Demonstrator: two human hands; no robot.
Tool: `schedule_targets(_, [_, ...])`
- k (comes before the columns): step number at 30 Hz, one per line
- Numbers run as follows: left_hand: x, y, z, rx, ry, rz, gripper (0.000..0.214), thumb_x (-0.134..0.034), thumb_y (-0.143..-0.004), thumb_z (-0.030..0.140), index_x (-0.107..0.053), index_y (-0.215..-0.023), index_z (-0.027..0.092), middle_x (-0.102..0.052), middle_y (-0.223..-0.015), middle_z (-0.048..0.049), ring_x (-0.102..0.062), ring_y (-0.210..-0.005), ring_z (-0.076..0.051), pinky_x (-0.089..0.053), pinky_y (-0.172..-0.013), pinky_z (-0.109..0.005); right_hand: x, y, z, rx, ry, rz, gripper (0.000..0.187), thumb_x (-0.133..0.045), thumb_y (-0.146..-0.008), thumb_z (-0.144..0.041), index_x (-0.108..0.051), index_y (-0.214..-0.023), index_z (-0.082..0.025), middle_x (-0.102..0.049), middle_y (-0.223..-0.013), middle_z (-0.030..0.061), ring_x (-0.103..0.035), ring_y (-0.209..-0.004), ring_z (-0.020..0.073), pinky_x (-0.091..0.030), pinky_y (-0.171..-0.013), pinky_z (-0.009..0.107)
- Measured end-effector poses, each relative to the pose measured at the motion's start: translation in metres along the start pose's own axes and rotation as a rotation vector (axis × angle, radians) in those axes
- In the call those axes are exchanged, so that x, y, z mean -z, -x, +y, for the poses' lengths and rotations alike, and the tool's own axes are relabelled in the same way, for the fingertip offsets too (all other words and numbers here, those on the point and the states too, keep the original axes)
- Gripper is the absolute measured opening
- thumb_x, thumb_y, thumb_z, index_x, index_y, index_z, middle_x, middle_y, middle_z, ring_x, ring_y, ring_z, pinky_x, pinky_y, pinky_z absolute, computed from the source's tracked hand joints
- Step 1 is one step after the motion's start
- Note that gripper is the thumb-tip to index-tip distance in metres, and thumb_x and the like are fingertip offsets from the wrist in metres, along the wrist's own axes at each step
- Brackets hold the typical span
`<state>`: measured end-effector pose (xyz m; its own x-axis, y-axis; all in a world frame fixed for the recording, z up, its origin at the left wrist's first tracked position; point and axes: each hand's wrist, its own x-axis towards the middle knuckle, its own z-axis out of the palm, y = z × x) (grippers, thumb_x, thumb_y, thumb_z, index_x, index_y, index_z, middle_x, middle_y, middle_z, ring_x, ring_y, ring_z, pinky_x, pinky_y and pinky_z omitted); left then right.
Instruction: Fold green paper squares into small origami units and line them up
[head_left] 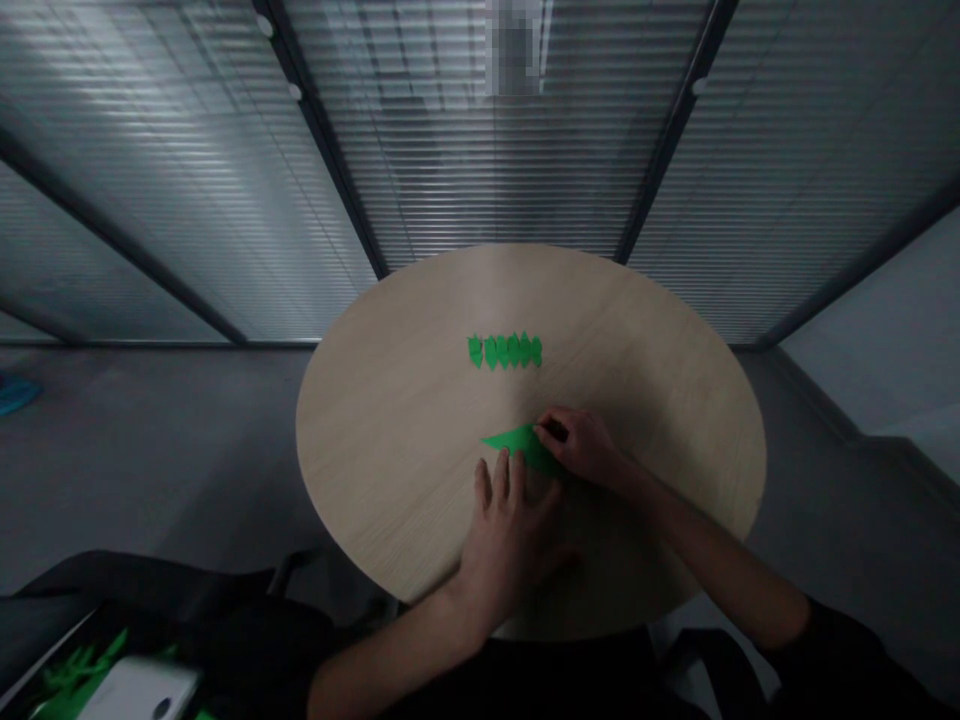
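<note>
Dim overall, with cool light through slatted blinds [480,185], faint sheen and soft shadows on the tabletop [382,400].

The paper [523,437] is green; the table [390,400] beige, grained.

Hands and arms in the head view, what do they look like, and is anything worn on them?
The left hand and right hand are ungloved, with no watch or bracelet visible. The left forearm and right forearm are bare; a plain dark sleeve shows on the right arm.
</note>
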<state>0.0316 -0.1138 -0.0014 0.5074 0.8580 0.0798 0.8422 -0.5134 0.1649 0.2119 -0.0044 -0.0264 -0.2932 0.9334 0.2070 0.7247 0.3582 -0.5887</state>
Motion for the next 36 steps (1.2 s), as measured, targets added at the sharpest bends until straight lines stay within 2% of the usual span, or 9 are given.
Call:
schedule_targets(5, [0.003,-0.001,0.001,0.014,0.045,-0.050,0.070,-0.077,-0.084,0.067,-0.062,-0.146,0.038,-0.049,-0.157,-0.0197,-0.039,-0.150,-0.055,-0.034,-0.114,-0.083,0.000,0.000,-0.002,-0.002,-0.010,0.006,0.013,-0.064,-0.094,-0.028,-0.071,-0.087,-0.020,-0.078,-0.087,0.0066,-0.069,-0.076,0.0196,-0.048,-0.074,0.031])
schedule_targets(10, [-0.001,0.003,-0.003,-0.024,0.098,0.004,0.073,-0.078,-0.085,0.066,-0.059,-0.148,0.035,-0.045,-0.159,-0.0224,-0.037,-0.150,-0.056,-0.036,-0.113,-0.082,0.001,0.000,-0.001,-0.048,-0.092,0.006,0.015,-0.065,-0.093,-0.031,-0.072,-0.085,-0.020,-0.077,-0.081,0.0049,-0.068,-0.071,0.0187,-0.048,-0.070,0.030])
schedule_targets(13, [0.003,0.001,-0.013,-0.026,0.154,0.057,0.066,-0.077,-0.090,0.057,-0.060,-0.143,0.022,-0.047,-0.156,-0.0247,-0.047,-0.146,-0.049,-0.044,-0.114,-0.073,0.003,-0.002,0.001,-0.111,-0.262,0.011,0.021,-0.064,-0.093,-0.038,-0.072,-0.085,-0.020,-0.075,-0.080,0.0050,-0.067,-0.071,0.0192,-0.050,-0.068,0.030])
schedule_targets(16, [0.012,-0.009,-0.029,0.004,0.267,0.126,0.059,-0.073,-0.096,0.045,-0.056,-0.141,0.011,-0.064,-0.133,-0.0234,-0.066,-0.123,-0.039,-0.058,-0.103,-0.057,0.006,-0.004,0.002,-0.175,-0.459,0.024,0.027,-0.067,-0.089,-0.046,-0.070,-0.083,-0.020,-0.072,-0.077,0.0041,-0.066,-0.071,0.0196,-0.052,-0.068,0.031])
schedule_targets(21, [0.024,-0.035,-0.050,0.034,0.470,0.120,0.066,-0.067,-0.101,0.046,-0.042,-0.150,0.010,-0.075,-0.093,-0.0103,-0.075,-0.082,-0.028,-0.063,-0.074,-0.041,0.018,-0.002,-0.010,-0.306,-0.745,-0.059,0.036,-0.076,-0.083,-0.056,-0.068,-0.084,-0.021,-0.065,-0.073,0.0001,-0.059,-0.063,0.0152,-0.047,-0.057,0.027])
schedule_targets(24, [0.027,-0.049,-0.053,0.059,0.574,0.106,0.073,-0.071,-0.097,0.050,-0.039,-0.151,0.012,-0.074,-0.083,-0.0065,-0.074,-0.070,-0.026,-0.057,-0.063,-0.035,0.024,0.003,-0.020,-0.321,-0.865,-0.118,0.039,-0.081,-0.079,-0.057,-0.067,-0.080,-0.021,-0.061,-0.072,-0.0013,-0.055,-0.061,0.0133,-0.043,-0.055,0.026])
schedule_targets(30, [0.021,-0.066,-0.060,0.067,0.984,0.093,0.040,-0.071,-0.096,0.037,-0.049,-0.124,0.019,-0.069,-0.086,-0.0019,-0.068,-0.068,-0.017,-0.050,-0.058,-0.026,0.026,0.008,-0.023,-0.372,-1.081,-0.160,0.046,-0.087,-0.072,-0.061,-0.063,-0.079,-0.022,-0.059,-0.071,-0.0022,-0.054,-0.059,0.0125,-0.044,-0.052,0.024])
schedule_targets(34, [0.012,-0.071,-0.069,-0.017,1.262,0.154,0.038,-0.066,-0.093,0.023,-0.045,-0.125,0.020,-0.062,-0.087,0.0012,-0.062,-0.073,-0.013,-0.048,-0.062,-0.023,0.028,0.008,-0.021,-0.384,-1.081,-0.132,0.048,-0.086,-0.072,-0.062,-0.059,-0.078,-0.024,-0.057,-0.070,-0.0035,-0.054,-0.058,0.0124,-0.047,-0.053,0.024])
schedule_targets(36, [0.010,-0.073,-0.074,-0.021,1.300,0.194,0.038,-0.065,-0.092,0.021,-0.046,-0.126,0.020,-0.060,-0.085,0.0021,-0.060,-0.075,-0.013,-0.048,-0.064,-0.023,0.027,0.007,-0.019,-0.355,-1.041,-0.093,0.043,-0.083,-0.078,-0.059,-0.059,-0.080,-0.024,-0.057,-0.071,-0.0036,-0.057,-0.061,0.0128,-0.051,-0.056,0.025])
